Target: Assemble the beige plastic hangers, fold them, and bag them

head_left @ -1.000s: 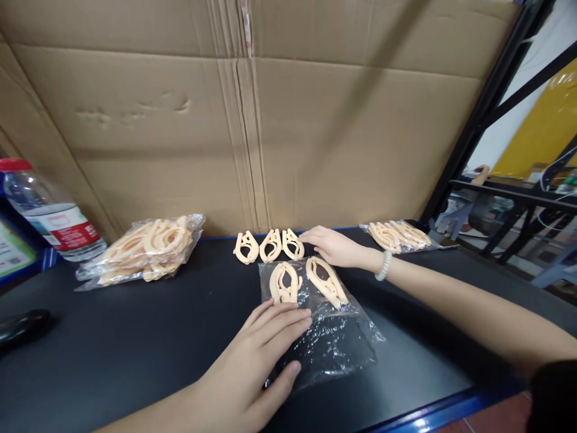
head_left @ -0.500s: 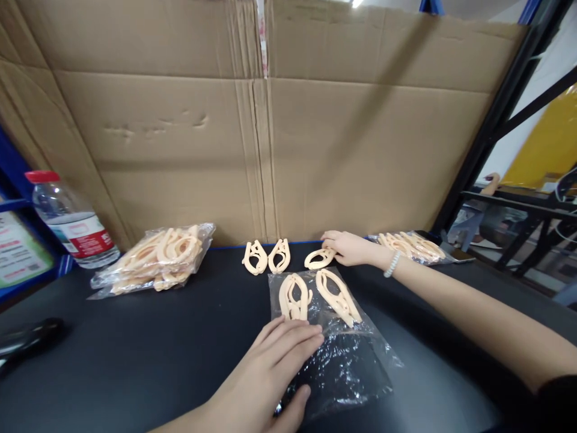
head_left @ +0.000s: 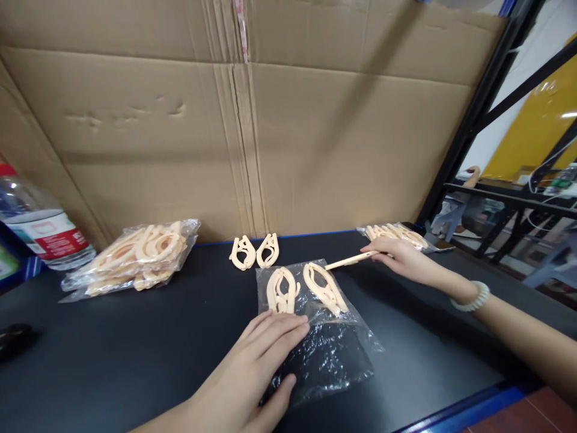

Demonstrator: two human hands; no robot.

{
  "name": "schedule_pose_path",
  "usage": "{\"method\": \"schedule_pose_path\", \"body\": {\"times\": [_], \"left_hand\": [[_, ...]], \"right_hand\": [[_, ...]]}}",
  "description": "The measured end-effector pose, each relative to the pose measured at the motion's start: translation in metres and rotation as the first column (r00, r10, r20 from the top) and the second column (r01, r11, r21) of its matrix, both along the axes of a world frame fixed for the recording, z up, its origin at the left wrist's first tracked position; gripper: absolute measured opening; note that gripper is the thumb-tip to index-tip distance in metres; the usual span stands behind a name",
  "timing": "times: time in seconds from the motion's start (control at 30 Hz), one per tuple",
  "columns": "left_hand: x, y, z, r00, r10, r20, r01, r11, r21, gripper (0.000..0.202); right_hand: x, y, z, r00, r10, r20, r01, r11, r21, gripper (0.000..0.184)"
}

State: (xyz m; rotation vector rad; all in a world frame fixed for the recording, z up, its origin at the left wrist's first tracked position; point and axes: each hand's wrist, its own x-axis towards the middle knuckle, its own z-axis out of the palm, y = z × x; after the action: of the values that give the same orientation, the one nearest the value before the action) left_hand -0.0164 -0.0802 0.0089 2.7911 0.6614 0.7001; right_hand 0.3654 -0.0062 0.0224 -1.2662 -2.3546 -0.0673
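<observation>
Hands working at a black bench top (head_left: 112,349), head view. The left hand (head_left: 265,355) is lying flat w/ fingers extended, not clenched and grasping nothing, and is pressing down the near half of the clear bag (head_left: 336,355). Two bagged pieces (head_left: 283,290) are sitting side by side in the bag's far end, just beyond the L fingertips, w/ long axes running away from the viewer. The right hand (head_left: 399,255), wearing a bead bracelet (head_left: 471,297), is pinching the held piece (head_left: 349,260) btwn thumb and fingertips at its R end. This peach plastic piece is showing edge-on. Its long axis is running approx. left-right, and its free tip is pointing at the bag's far R corner and hanging near it; contact cannot be told. The bag is thus lying left of, and slightly nearer than, the grip. The R hand is the closer one to that corner, while the L hand is sitting on the film. Two loose pieces (head_left: 243,251) are resting just behind the bag. Bkgd: a filled packet (head_left: 135,255) is lying far L beside a water bottle (head_left: 38,225), a second packet (head_left: 406,234) is lying just behind the R hand, and a cardboard wall (head_left: 293,138) is closing off the bench.
</observation>
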Motion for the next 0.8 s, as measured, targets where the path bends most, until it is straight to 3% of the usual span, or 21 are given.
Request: {"method": "schedule_pose_path", "body": {"times": [0.17,0.33,0.4,0.5,0.6,0.7,0.8], "left_hand": [[-0.001,-0.001,0.001,1.0,0.011,-0.029,-0.012,1.0,-0.018,0.062],[-0.001,-0.002,0.001,1.0,0.022,-0.009,-0.022,0.999,-0.024,0.063],[-0.001,-0.002,0.0,1.0,0.024,-0.005,-0.025,1.0,-0.02,0.064],[-0.002,-0.002,-0.001,1.0,0.026,0.005,-0.025,1.0,-0.017,0.065],[-0.002,-0.004,-0.002,0.999,0.036,0.033,-0.035,0.999,-0.02,0.066],[-0.002,-0.005,-0.002,0.998,0.038,0.046,-0.038,0.999,0.002,0.067],[-0.002,-0.004,-0.004,0.999,0.034,0.001,-0.034,0.999,0.013,0.067]], "right_hand": [[-0.009,-0.035,0.017,0.977,-0.041,-0.21,0.037,0.999,-0.026,0.026],[-0.038,-0.083,0.041,0.928,0.026,-0.371,0.008,0.996,0.09,0.02],[-0.054,-0.106,0.052,0.925,0.075,-0.372,-0.004,0.982,0.189,0.016],[-0.078,-0.136,0.06,0.959,0.156,-0.238,-0.093,0.962,0.256,0.014],[-0.1,-0.151,0.051,0.974,0.226,-0.003,-0.212,0.921,0.327,0.018],[-0.123,-0.145,0.026,0.934,0.22,0.282,-0.323,0.858,0.4,0.028],[-0.144,-0.127,-0.001,0.926,-0.033,0.377,-0.137,0.9,0.414,0.03]]}}
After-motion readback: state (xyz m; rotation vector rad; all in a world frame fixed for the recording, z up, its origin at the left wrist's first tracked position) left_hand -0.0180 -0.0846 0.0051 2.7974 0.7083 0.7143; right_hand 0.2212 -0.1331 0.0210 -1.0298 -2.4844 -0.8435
